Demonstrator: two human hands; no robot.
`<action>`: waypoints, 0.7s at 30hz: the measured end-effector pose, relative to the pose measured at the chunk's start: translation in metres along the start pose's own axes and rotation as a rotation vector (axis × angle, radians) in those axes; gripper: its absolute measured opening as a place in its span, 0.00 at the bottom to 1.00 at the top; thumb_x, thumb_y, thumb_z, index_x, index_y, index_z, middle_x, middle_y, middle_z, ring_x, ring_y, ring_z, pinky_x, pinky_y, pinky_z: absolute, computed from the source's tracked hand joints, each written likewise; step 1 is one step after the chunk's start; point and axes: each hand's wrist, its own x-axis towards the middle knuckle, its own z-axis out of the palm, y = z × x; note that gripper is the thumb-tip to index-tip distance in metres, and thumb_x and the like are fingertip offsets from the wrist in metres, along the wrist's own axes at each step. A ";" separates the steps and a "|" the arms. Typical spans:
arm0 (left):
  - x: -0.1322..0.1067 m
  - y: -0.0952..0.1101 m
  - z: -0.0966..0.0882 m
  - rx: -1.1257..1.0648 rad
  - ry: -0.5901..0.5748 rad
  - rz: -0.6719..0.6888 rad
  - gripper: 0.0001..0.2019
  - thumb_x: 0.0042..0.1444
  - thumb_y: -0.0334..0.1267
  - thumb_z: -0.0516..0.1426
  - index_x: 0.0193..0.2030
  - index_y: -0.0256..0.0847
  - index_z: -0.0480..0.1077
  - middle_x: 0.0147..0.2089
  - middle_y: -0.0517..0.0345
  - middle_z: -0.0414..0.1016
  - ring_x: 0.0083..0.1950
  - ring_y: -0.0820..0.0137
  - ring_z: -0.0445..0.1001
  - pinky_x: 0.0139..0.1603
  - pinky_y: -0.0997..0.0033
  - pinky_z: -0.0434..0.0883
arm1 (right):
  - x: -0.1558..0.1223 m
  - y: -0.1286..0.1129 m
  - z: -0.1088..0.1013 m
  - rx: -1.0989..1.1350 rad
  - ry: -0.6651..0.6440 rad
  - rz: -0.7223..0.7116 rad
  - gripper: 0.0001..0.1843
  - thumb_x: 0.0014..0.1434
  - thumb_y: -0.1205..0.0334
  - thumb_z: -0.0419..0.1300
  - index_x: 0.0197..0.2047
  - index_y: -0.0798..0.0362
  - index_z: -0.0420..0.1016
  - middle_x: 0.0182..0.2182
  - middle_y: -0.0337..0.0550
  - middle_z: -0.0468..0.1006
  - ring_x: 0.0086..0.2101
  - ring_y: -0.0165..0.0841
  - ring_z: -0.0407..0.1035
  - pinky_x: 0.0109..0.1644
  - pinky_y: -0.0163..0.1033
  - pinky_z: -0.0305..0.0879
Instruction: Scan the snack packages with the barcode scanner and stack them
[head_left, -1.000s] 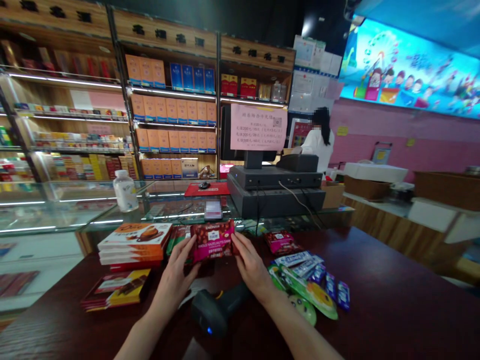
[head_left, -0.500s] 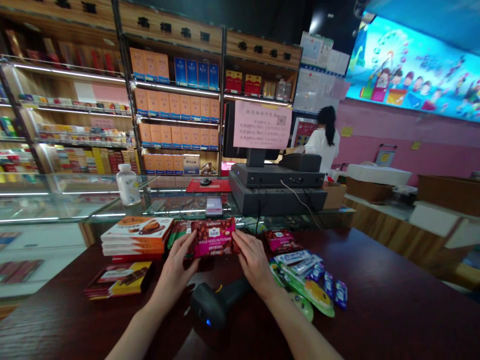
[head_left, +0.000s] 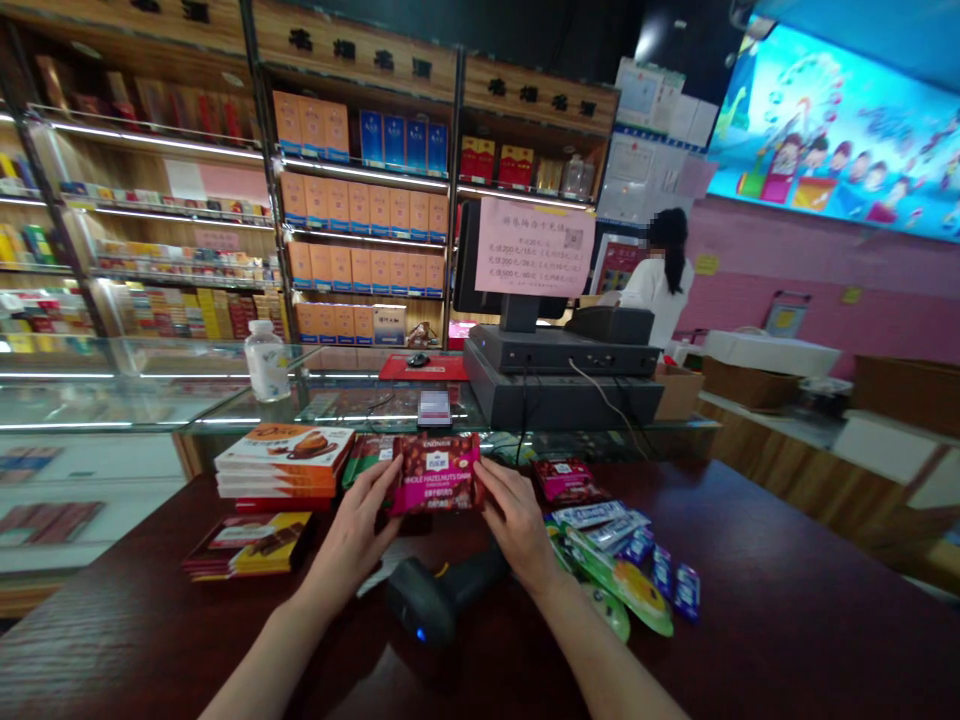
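Note:
Both my hands hold a red packet of whole-hazelnut dark chocolate (head_left: 436, 474) by its short ends, just above the dark wooden counter (head_left: 757, 600). My left hand (head_left: 354, 535) grips the packet's left end and my right hand (head_left: 514, 522) grips its right end. Beneath my wrists lies a black handheld barcode scanner (head_left: 429, 600). A stack of orange chocolate boxes (head_left: 285, 462) stands left of my left hand, with a flat chocolate box (head_left: 247, 545) nearer me. Several candy packets (head_left: 622, 565) lie right of my right hand.
A phone (head_left: 434, 408) lies on the glass display case (head_left: 150, 395) beyond the counter, near a plastic bottle (head_left: 267, 362). A black till (head_left: 562, 375) stands to the right. A person in a white top (head_left: 656, 285) stands behind it, before shelves of boxed goods.
The packet now sits more level between my hands. The whole scene has drifted right and upward in the view, and both hands have come slightly closer to the glass case.

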 end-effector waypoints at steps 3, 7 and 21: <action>-0.001 0.000 -0.006 0.041 0.021 0.039 0.32 0.64 0.34 0.53 0.73 0.55 0.52 0.67 0.51 0.66 0.67 0.60 0.67 0.66 0.57 0.68 | 0.001 -0.001 -0.001 0.013 0.017 -0.017 0.28 0.68 0.70 0.54 0.69 0.45 0.63 0.58 0.49 0.76 0.56 0.39 0.71 0.56 0.47 0.68; -0.002 0.003 -0.012 0.074 0.102 0.077 0.26 0.65 0.32 0.51 0.69 0.52 0.60 0.62 0.53 0.71 0.61 0.64 0.72 0.63 0.61 0.71 | 0.001 -0.002 -0.003 0.062 0.036 -0.023 0.27 0.68 0.71 0.54 0.67 0.46 0.65 0.57 0.49 0.77 0.56 0.38 0.72 0.56 0.46 0.69; 0.005 0.023 -0.025 0.137 0.245 0.184 0.09 0.65 0.36 0.56 0.50 0.45 0.74 0.42 0.57 0.78 0.45 0.68 0.75 0.48 0.65 0.67 | 0.000 -0.003 -0.004 0.299 0.068 0.154 0.13 0.66 0.66 0.57 0.51 0.46 0.78 0.47 0.45 0.81 0.48 0.38 0.75 0.52 0.46 0.72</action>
